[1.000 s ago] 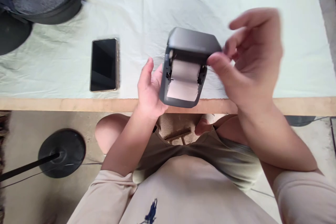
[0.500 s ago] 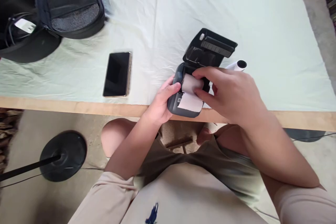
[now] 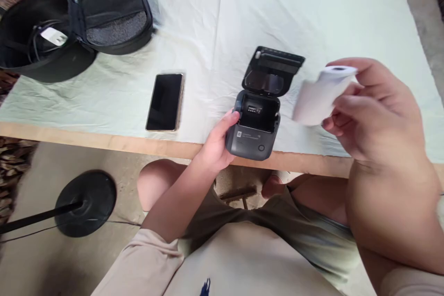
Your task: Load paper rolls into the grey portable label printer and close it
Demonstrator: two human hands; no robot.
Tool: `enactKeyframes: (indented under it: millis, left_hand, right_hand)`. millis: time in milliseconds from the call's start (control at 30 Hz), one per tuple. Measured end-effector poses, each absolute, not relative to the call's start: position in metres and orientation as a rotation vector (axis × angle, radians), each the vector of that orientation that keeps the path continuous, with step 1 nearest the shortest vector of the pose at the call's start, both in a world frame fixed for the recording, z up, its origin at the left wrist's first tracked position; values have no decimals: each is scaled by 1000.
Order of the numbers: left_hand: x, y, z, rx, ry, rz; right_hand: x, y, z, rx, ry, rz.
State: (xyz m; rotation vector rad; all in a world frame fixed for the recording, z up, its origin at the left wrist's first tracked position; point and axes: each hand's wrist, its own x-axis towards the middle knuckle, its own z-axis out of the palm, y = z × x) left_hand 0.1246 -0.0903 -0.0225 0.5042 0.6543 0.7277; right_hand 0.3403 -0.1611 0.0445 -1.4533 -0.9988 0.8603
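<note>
My left hand point(image 3: 220, 141) is wrapped round the side of a small dark grey label printer point(image 3: 250, 145) at the table's front edge, its thumb on the near left rim. The printer's lid point(image 3: 268, 71) stands raised, and its paper bay point(image 3: 258, 112) is bare, with a small printed label inside. To the right of the printer, my right hand point(image 3: 374, 106) grips a white paper roll point(image 3: 333, 78) above the cloth. A loose, motion-blurred sheet point(image 3: 310, 104) hangs from it towards the printer.
A phone point(image 3: 165, 101) lies dark on the pale cloth point(image 3: 204, 55), left of the printer. Further left, an open black case point(image 3: 79, 62) contains cables and a white charger point(image 3: 54, 36). A round black stand base point(image 3: 90, 199) is on the floor below the wooden table edge point(image 3: 104, 137).
The paper roll has come out of the printer, carried rightward by my right hand. My left hand still holds the printer. The second roll, seen beside it earlier, cannot be made out now.
</note>
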Motion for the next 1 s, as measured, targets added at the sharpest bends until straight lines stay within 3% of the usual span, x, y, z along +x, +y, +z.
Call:
enactKeyframes:
  millis: [100,300,500,600,767,1000]
  left_hand:
    - [123,-88,-21,404,759,789]
    - [126,-88,-17,352,793,811]
    - [128,-88,-13,349,806,842]
    - [128,-88,-11,344,827,843]
    - [129,-87,-12,369,850,877]
    - [126,-86,-18,557,803,877]
  right_hand:
    - [346,-160,28,-1356,-837,944]
    - [340,-167,-3,-1505,-1120,896]
    - [350,-171,-16,-1858,-1502,550]
    - [363,-181,-3,-1866,-1431,460]
    - [391,-184,-4,-1900,-1419,-47]
    - [399,-163,-47,-2006,-1512,182]
